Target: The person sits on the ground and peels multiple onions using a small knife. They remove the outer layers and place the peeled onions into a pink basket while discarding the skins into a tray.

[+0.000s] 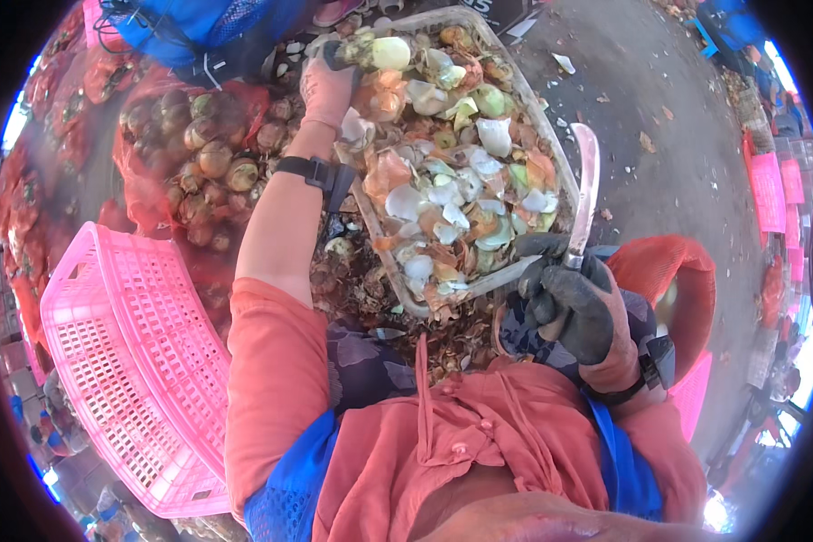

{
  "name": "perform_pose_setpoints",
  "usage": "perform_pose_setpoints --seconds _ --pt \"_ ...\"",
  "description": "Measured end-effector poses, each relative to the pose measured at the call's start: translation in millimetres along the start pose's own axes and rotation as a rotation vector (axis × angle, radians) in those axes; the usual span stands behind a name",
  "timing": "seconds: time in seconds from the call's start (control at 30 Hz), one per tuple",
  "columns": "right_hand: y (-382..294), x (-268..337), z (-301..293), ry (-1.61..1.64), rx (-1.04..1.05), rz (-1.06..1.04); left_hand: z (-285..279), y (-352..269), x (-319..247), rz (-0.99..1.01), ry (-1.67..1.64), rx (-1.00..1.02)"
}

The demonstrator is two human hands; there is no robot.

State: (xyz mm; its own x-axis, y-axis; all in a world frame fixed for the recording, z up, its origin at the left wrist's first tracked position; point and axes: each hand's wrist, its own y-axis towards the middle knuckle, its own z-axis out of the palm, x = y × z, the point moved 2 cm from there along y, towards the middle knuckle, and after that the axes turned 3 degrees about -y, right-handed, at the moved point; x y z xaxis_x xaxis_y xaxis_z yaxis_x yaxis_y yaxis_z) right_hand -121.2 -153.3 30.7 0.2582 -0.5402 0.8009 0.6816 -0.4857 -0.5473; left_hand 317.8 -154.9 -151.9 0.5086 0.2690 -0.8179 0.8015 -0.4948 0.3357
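In my right hand [576, 305], gloved in dark-coated fabric, a knife with a curved metal blade [586, 183] stands upright, near the tray's near right corner. My left hand [328, 85], in a similar glove, reaches to the far left side of a pale plastic tray [532, 88]. Its fingers are partly hidden, so whether they grip anything is unclear. Just right of them lies a peeled onion [391, 53]. Onion skins and pale peeled layers [454, 196] heap up inside the tray, with some whole onions among them.
Unpeeled onions [213, 159] spill from a red mesh sack [139, 186] at left. A pink plastic basket [135, 366] stands by my left arm. Someone in blue clothing [169, 34] is at the far left. A red mesh bag [677, 271] rises beside my right hand.
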Motion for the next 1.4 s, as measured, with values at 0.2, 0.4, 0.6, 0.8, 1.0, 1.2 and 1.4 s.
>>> perform_pose_setpoints --seconds 0.2,0.4,0.6,0.8,1.0,1.2,1.4 --pt "4.0 2.4 -2.3 0.032 0.039 0.05 -3.5 12.2 -1.3 0.122 -0.126 0.104" --pt "9.1 7.8 -4.8 0.134 0.037 0.086 15.5 -46.2 -60.0 0.678 0.377 0.156" --pt "10.9 13.0 -14.8 0.177 0.003 0.105 17.3 -24.8 -21.4 0.312 0.42 0.291" --pt "8.8 10.8 -22.6 0.189 0.076 0.053 30.0 -7.6 12.4 0.14 0.503 0.405" --pt "-2.2 11.8 -23.7 0.174 0.058 0.06 15.1 -16.7 -44.4 0.3 0.638 0.206" --pt "-3.0 8.2 -24.0 0.15 0.077 0.09 69.2 -68.4 -114.3 0.958 0.725 0.804" --pt "1.7 14.2 -20.8 0.062 0.119 0.075 126.3 -1.7 -114.7 0.569 0.955 0.758"
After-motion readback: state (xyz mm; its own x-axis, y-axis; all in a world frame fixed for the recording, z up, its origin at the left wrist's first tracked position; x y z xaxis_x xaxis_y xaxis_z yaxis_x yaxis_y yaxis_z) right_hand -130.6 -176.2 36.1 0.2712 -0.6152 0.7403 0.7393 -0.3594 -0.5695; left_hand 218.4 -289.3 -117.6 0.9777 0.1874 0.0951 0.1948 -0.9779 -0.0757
